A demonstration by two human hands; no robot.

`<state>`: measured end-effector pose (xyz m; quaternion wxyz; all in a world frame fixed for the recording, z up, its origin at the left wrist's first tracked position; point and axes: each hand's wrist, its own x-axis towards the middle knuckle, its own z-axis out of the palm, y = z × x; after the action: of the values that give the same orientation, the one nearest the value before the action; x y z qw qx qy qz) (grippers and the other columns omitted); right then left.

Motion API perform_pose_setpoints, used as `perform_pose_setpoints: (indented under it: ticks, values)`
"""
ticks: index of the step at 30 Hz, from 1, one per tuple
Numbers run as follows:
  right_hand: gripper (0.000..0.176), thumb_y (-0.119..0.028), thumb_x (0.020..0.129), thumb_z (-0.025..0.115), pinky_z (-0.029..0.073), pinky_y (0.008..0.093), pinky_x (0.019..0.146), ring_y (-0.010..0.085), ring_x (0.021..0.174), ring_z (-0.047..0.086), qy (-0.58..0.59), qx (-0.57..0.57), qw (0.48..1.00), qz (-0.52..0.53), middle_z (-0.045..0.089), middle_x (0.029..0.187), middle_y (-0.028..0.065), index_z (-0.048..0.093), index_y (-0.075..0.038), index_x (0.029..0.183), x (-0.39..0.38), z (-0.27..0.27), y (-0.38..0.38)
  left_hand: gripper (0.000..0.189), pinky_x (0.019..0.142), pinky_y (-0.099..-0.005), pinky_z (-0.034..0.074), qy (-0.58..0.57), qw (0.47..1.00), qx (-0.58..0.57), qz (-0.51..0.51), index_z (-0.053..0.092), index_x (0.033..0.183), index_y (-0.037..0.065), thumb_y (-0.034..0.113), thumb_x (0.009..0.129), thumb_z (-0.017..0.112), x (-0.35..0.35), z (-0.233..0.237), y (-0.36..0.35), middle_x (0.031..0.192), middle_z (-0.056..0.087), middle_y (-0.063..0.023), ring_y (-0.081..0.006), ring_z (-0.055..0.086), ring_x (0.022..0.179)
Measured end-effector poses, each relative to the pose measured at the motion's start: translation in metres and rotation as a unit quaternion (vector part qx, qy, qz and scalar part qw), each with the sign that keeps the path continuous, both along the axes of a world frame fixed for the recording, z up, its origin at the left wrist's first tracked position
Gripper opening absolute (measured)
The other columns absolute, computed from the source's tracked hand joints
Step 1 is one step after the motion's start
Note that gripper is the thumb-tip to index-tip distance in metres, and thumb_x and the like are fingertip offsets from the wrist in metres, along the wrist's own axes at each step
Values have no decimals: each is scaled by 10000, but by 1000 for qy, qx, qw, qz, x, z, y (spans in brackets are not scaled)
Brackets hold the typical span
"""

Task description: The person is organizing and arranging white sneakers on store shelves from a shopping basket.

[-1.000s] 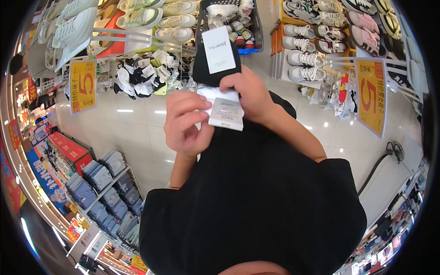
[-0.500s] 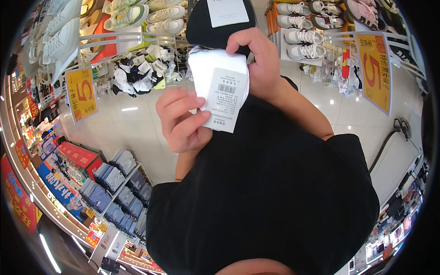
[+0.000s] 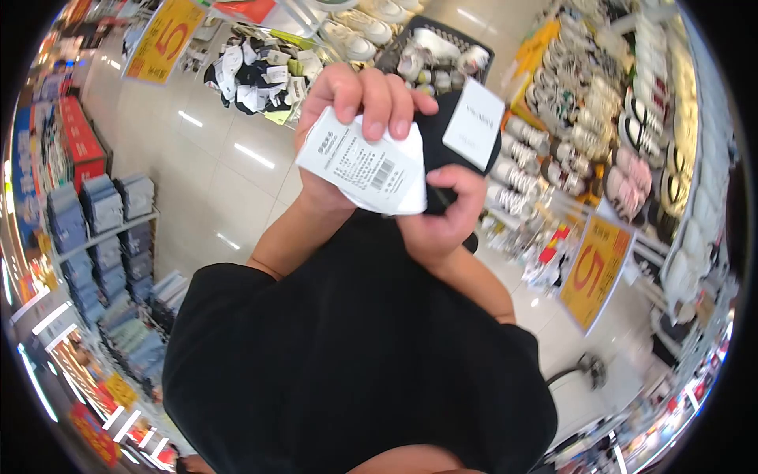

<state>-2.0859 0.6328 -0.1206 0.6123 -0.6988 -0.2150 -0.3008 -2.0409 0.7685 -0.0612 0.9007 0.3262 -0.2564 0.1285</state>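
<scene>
My left hand [image 3: 351, 110] is closed over the top of a folded white sock [image 3: 408, 148], its fingers curled onto the front. A white label card [image 3: 365, 160] with a barcode and small print lies across the sock, facing me. My right hand [image 3: 446, 213] is closed at the sock's lower right edge, thumb bent. Dark fabric shows between its thumb and fingers, below a rounded black folded item [image 3: 433, 130]. That item carries its own white card [image 3: 474, 124] and sits up and to the right of my hands.
A dark basket [image 3: 488, 54] holding several light items stands beyond my hands. Bundled socks [image 3: 257, 79] hang on a rack at the left. Shoes [image 3: 588, 118] fill the shelves at the right. Yellow price signs [image 3: 594, 272] stick out on both sides. Folded jeans [image 3: 103, 205] are stacked at far left.
The view has turned. My left hand has gone from the label's lower end to the sock's top, and my right hand from the top to the lower right. The label has been turned around.
</scene>
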Motion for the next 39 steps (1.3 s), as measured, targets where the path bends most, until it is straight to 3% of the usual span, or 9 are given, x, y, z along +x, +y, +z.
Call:
perform_pose_setpoints:
  ticks: [5, 9, 12, 15, 19, 28, 32, 37, 39]
  values:
    - [427, -57, 742, 876, 537, 316, 772, 226, 869, 683, -65, 85, 980, 171, 673, 1028, 120, 615, -37, 1079, -11, -11, 2, 200, 783, -373, 468, -40, 979, -108, -169, 465, 872, 153, 236, 1054, 466, 14, 18, 9, 745, 488, 2, -180, 497, 745]
    - [421, -54, 794, 833, 551, 303, 815, 191, 907, 687, -131, 128, 968, 170, 677, 1056, 100, 613, -38, 1154, -6, -7, 9, 215, 697, -322, 442, -33, 968, -144, -201, 465, 846, 151, 203, 1054, 449, 10, 35, 4, 719, 469, 6, -159, 461, 699]
    - [359, -183, 882, 755, 501, 314, 966, 168, 1078, 626, -96, 103, 971, 194, 657, 1165, 63, 644, -65, 1202, -4, -24, 11, 217, 619, -291, 420, 0, 956, -178, -232, 450, 826, 143, 166, 1042, 441, 6, 38, -1, 705, 445, 2, -154, 432, 671]
    - [344, -183, 872, 747, 508, 351, 950, 201, 1058, 635, 113, 13, 951, 289, 668, 1138, 76, 653, -91, 1190, -19, -41, -17, 201, 573, -281, 403, 50, 937, -225, -261, 444, 831, 132, 149, 1031, 444, 3, 39, -3, 713, 435, -1, -153, 418, 662]
    - [370, -129, 834, 746, 528, 390, 900, 241, 998, 658, 271, -28, 885, 379, 687, 1089, 92, 648, -137, 1191, -22, -45, -37, 201, 574, -294, 407, 28, 925, -246, -287, 441, 833, 125, 140, 1033, 443, 4, 43, -4, 721, 437, -10, -157, 411, 658]
    - [560, 86, 716, 721, 561, 398, 793, 221, 887, 692, -7, -43, 939, 341, 713, 1020, 70, 618, -204, 1183, -16, -75, -33, 217, 576, -292, 409, 25, 917, -232, -324, 434, 832, 130, 159, 1048, 430, 5, 49, -15, 724, 440, -8, -153, 411, 658]
    - [496, 65, 725, 710, 541, 383, 806, 217, 909, 687, 11, -2, 938, 346, 720, 1013, 67, 642, -206, 1134, -13, -41, -26, 217, 576, -289, 408, 26, 916, -221, -334, 436, 837, 130, 156, 1052, 422, 7, 47, -16, 724, 441, -8, -150, 411, 657]
    - [391, 16, 767, 688, 522, 366, 815, 214, 947, 678, 246, 36, 870, 425, 726, 1002, 70, 660, -196, 1094, -12, -34, -33, 218, 579, -293, 406, 17, 909, -226, -349, 438, 840, 128, 143, 1055, 408, 12, 45, -14, 723, 441, -10, -152, 411, 658]
    - [368, -27, 785, 702, 525, 352, 813, 208, 947, 676, 95, 20, 919, 382, 724, 983, 64, 647, -176, 1117, -8, -44, -26, 222, 580, -295, 405, 18, 909, -222, -351, 438, 837, 128, 140, 1056, 400, 13, 45, -12, 721, 441, -12, -153, 411, 657]
